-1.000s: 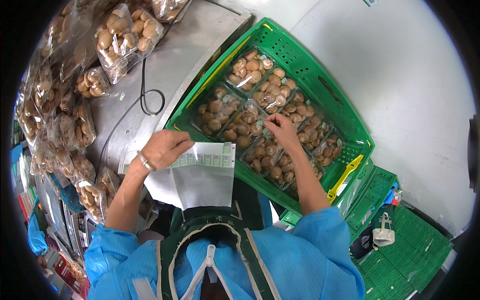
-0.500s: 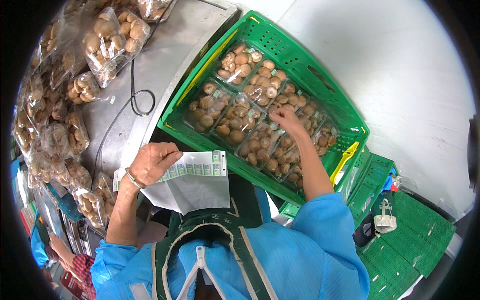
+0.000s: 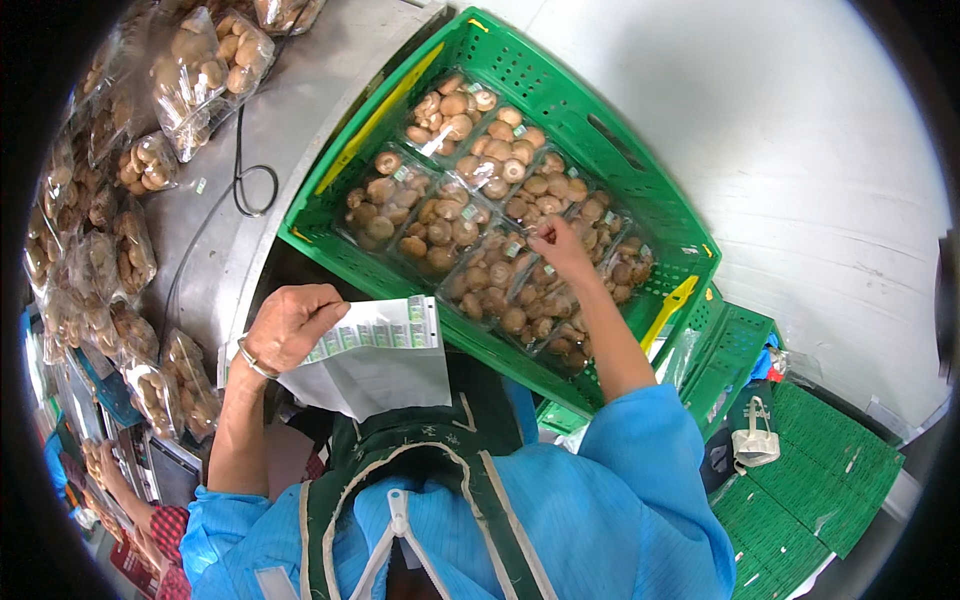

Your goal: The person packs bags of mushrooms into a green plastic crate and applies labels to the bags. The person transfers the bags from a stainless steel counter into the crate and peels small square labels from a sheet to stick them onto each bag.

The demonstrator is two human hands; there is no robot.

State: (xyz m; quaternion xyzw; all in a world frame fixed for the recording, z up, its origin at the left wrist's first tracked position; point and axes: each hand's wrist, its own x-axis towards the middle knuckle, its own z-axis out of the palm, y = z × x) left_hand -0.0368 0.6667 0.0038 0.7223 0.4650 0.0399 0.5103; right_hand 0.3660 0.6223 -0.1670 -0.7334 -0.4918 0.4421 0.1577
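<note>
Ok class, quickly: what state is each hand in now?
Left hand: closed, holding the label sheet.
Right hand: curled over the mushroom packs; whether it holds anything cannot be told.

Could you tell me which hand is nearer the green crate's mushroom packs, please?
Right: the right hand is over the mushroom packs; the left hand is outside the green crate.

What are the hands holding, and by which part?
Left hand: the label sheet, by its upper edge. Right hand: over the mushroom packs; whether it holds anything cannot be told.
</note>
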